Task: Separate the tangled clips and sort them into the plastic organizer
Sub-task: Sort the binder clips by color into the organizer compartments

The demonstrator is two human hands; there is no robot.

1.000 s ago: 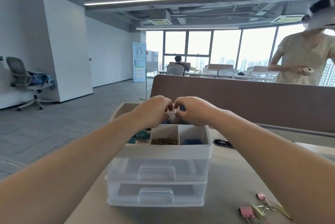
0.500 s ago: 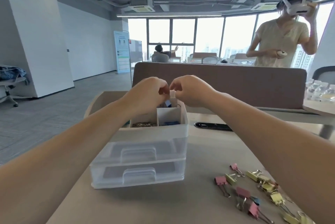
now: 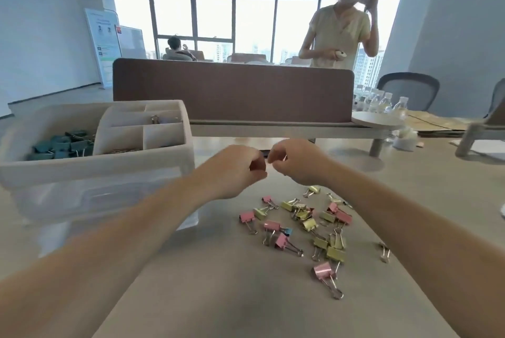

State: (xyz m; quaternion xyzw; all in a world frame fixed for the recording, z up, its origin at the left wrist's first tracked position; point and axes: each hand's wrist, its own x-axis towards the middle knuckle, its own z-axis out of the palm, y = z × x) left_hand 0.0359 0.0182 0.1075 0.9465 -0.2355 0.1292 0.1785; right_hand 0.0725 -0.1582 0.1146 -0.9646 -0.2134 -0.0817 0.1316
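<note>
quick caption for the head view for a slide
Fingers curled, left hand and right hand hover over the desk beside the plastic organizer, near scattered pink and yellow binder clips

Left hand (image 3: 235, 170) and right hand (image 3: 296, 164): fingers (image 3: 273, 160) nearly meet above table (image 3: 218, 296). Organizer (image 3: 82, 170) on table, left of fingers. Loose clips (image 3: 310, 224) on table, nearer than fingers, slightly right. Divider panel (image 3: 232, 88) behind fingers; bottles (image 3: 385, 102) behind, far right.

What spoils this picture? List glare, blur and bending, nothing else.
Head view: the windows are blown out white; the left hand and right hand are smeared by motion, so their hold is unreadable; the organizer front is hazy; the clips on the table are fairly sharp, with faint shadows; the wide lens stretches both forearms toward the corners.
</note>
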